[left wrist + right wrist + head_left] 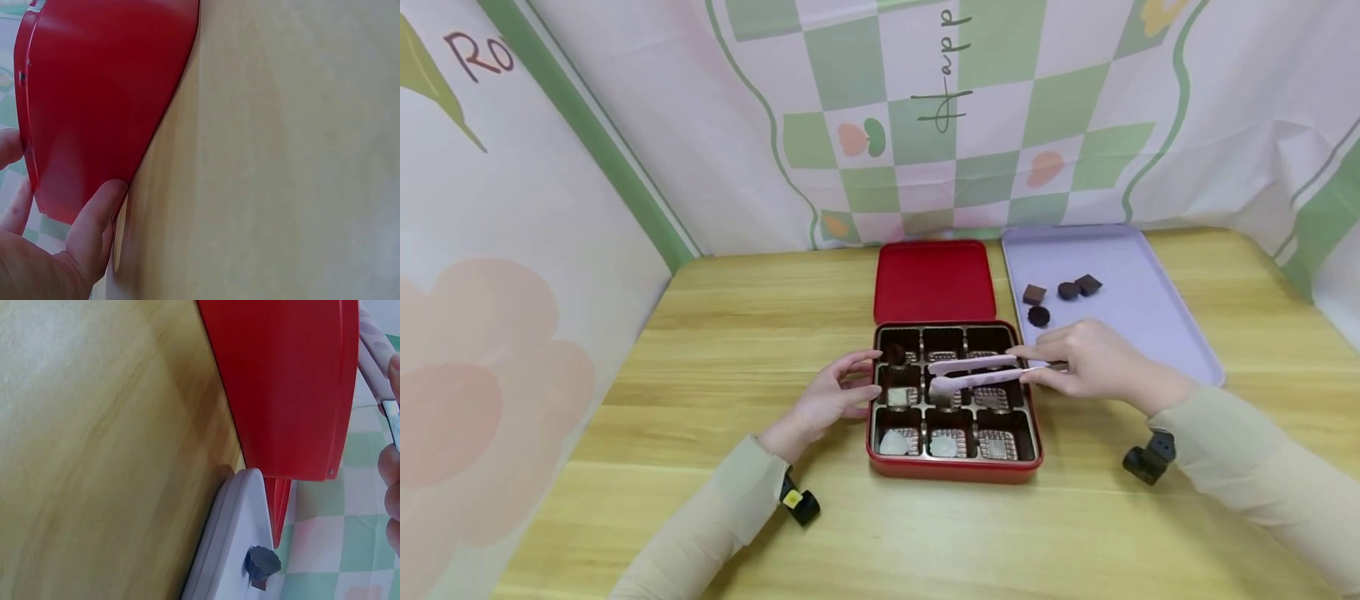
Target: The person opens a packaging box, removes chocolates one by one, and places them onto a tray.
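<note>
My right hand grips a pair of tongs with pale purple tips, held over the middle row of a red tin. The tips hang above the centre compartment; a pale piece shows just below them, and I cannot tell whether they pinch it. My left hand rests against the tin's left side, fingers extended, thumb on the wall. In the tin's divided tray, a dark chocolate lies at back left, a white square chocolate at middle left, and round white chocolates in two front compartments.
A lilac tray stands at the right, partly behind my right hand, with several dark chocolates on it. The tin's red lid lies behind the tin. A patterned cloth hangs at the table's back edge.
</note>
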Tool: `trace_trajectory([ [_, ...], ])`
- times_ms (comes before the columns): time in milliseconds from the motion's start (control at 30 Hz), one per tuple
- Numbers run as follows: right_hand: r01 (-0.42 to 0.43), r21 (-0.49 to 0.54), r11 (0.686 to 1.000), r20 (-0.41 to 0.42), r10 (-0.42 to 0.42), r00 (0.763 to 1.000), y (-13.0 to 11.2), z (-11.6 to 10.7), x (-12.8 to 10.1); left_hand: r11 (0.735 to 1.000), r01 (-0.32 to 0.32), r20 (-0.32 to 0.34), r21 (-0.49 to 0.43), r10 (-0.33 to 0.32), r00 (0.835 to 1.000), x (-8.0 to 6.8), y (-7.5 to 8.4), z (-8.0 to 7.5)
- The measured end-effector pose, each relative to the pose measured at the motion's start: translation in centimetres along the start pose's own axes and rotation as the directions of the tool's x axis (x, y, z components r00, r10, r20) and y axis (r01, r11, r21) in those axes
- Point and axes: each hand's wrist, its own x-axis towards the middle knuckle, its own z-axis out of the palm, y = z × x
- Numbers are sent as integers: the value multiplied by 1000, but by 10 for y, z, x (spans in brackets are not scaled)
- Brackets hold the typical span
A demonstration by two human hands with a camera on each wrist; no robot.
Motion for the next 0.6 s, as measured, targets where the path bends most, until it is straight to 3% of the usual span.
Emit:
trace_trajectory([
  [600, -3, -16, 1000, -54, 2, 999, 3, -9, -6, 1000, 4, 0, -8, -4, 1000, 1, 0, 1],
])
